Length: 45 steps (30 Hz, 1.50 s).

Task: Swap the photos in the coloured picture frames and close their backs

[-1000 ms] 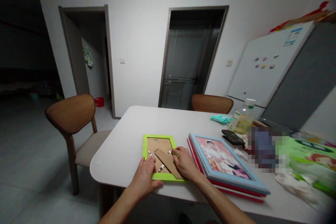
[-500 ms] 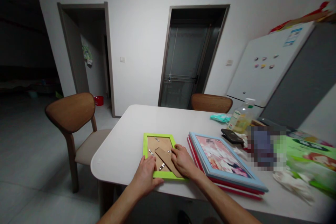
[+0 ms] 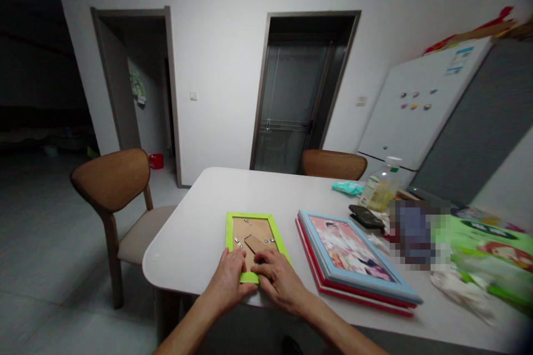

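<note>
Frame (image 3: 257,228) lies back-up on the counter (image 3: 258,191), left hand (image 3: 228,278) clamped on its corner, probably steadying it; can't tell right hand's (image 3: 283,283) grip.

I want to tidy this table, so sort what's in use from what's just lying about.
In use:
green frame, back upward, with the left hand and right hand on it
its brown backing and metal clips
perhaps the blue-framed picture stacked alongside, untouched

Apparently just lying about:
turquoise packet
bottle
black object
crumpled white material
green packaging
</note>
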{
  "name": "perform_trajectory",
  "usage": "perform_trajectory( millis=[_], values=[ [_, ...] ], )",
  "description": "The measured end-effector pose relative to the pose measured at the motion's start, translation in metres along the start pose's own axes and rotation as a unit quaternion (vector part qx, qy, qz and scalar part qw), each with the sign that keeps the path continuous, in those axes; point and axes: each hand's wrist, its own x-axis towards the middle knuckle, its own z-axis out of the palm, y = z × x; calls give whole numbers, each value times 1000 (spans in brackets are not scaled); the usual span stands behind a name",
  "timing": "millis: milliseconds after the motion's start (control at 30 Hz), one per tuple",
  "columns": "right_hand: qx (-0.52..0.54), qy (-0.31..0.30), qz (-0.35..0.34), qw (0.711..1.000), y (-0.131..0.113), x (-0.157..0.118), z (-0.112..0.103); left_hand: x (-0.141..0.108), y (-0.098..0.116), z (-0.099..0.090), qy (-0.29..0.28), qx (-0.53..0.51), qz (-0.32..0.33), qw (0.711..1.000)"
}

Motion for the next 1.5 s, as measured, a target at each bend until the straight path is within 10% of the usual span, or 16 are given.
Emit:
perform_trajectory(
  millis=[400,767,1200,1500],
  values=[
    [-38,-25,76,996,23,62,29,0,6,-8,-10,-4,-12,1000],
    [-56,-57,22,997,19,60,30,-5,3,-9,-7,-10,-12,1000],
    [-61,23,331,941,72,106,46,-21,4,-8,-14,-45,3,999],
    [-74,35,388,918,70,105,45,-26,11,-19,-30,-35,-12,999]
  ],
)
